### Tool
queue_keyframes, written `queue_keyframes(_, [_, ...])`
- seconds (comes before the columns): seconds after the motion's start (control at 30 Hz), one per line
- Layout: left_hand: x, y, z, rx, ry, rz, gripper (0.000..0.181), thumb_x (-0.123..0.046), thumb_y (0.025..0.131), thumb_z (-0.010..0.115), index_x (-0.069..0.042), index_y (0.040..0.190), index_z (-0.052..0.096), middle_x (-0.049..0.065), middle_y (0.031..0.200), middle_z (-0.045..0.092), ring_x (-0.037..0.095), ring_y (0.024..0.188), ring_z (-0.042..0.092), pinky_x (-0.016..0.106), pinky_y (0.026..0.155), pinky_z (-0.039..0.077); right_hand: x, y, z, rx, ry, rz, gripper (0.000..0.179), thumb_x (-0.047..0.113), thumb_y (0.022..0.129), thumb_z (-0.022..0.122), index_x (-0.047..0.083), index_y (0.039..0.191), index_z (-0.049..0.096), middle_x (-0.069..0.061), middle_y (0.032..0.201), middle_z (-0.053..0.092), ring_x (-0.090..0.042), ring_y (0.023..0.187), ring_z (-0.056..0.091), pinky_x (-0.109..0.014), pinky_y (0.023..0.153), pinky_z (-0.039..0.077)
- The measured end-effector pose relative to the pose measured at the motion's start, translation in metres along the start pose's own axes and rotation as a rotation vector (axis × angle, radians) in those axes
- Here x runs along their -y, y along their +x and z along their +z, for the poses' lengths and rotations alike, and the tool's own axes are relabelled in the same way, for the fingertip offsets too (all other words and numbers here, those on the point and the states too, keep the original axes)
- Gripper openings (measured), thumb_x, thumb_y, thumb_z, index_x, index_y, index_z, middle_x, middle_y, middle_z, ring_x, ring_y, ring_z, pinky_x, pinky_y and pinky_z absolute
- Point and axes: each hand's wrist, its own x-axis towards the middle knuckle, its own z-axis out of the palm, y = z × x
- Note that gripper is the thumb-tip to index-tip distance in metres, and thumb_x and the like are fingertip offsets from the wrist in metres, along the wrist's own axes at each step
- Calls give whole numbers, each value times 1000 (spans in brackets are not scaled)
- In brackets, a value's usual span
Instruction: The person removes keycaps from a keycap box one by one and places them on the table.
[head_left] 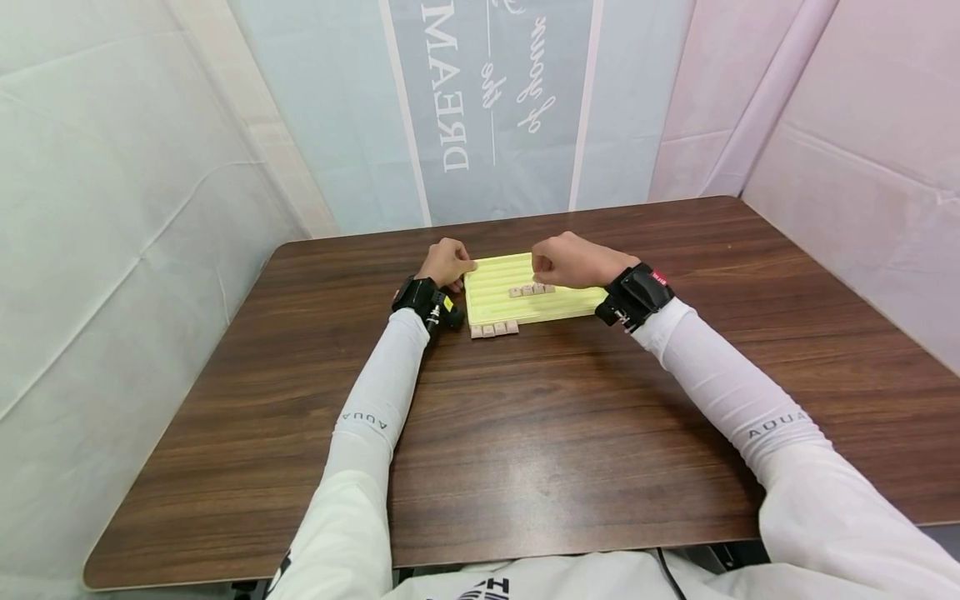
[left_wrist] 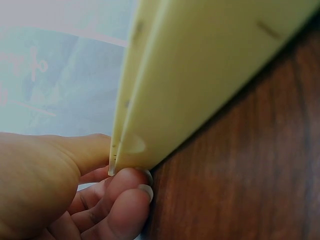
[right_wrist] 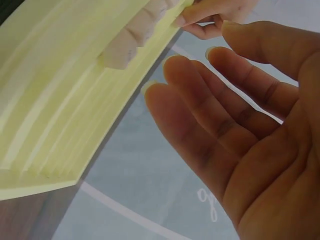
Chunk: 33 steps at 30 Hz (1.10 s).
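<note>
A pale yellow ridged tray (head_left: 487, 310) lies on the table. Its left back corner is pinched by my left hand (head_left: 447, 262); in the left wrist view the thumb (left_wrist: 92, 152) lies against one side and fingertips curl under the corner of the tray wall (left_wrist: 200, 70). Over the tray's middle hovers my right hand (head_left: 577, 260), fingers pointing down close to a short row of beige keycaps (head_left: 527, 290) in a groove. In the right wrist view the loosely bent fingers (right_wrist: 185, 120) and thumb stand apart, holding nothing, beside those keycaps (right_wrist: 121, 52).
Several more beige keycaps (head_left: 495, 329) stand in a row against the tray's front edge, at its left end. A brown wood-grain table (head_left: 570, 433) carries everything. Behind it hangs a pale blue cloth (head_left: 630, 108) with lettering, and white sheets (head_left: 112, 208) close in the sides.
</note>
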Motion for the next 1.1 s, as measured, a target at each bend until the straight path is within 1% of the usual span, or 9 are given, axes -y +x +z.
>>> queue_keyframes(0.17, [3,3,2,13,-10,-10,17,-18,95,62,-2,95,62,15,85,62,16,54,58,30,53,56,-6,1,3,1,3,7,10,15,96,59,9,103,64,-8,100,67,-22,95,65,-37,85,54])
queue_keyframes(0.3, [3,3,2,13,-14,-10,17,-18,95,62,-2,95,62,15,85,62,16,54,58,30,53,56,-9,2,4,0,1,20,11,16,95,60,9,102,64,-8,101,67,-22,97,65,-37,86,54])
queue_keyframes(0.53, [1,0,0,2,0,-4,16,-18,95,62,-2,94,62,13,80,61,15,54,57,28,51,55,-15,4,8,1,5,12,18,11,94,60,2,110,64,-13,108,65,-27,104,63,-40,90,53])
queue_keyframes(0.7, [-1,-2,-1,3,4,-3,16,-17,95,62,-1,94,62,10,76,59,14,53,57,28,50,54,-17,5,11,16,4,9,19,8,93,61,1,111,63,-15,110,64,-29,108,61,-41,92,52])
queue_keyframes(0.87, [-1,-2,-1,3,4,-6,17,-18,95,62,-1,94,62,9,74,58,14,52,56,27,49,53,-19,6,14,32,1,30,23,10,94,62,1,115,62,-15,114,64,-30,110,60,-41,93,51])
queue_keyframes(1.1, [-1,-1,0,3,7,-9,17,-18,95,62,-1,95,62,11,76,59,14,53,56,28,50,54,-20,7,17,45,-6,56,25,11,94,62,1,117,61,-16,117,62,-31,113,58,-44,95,49])
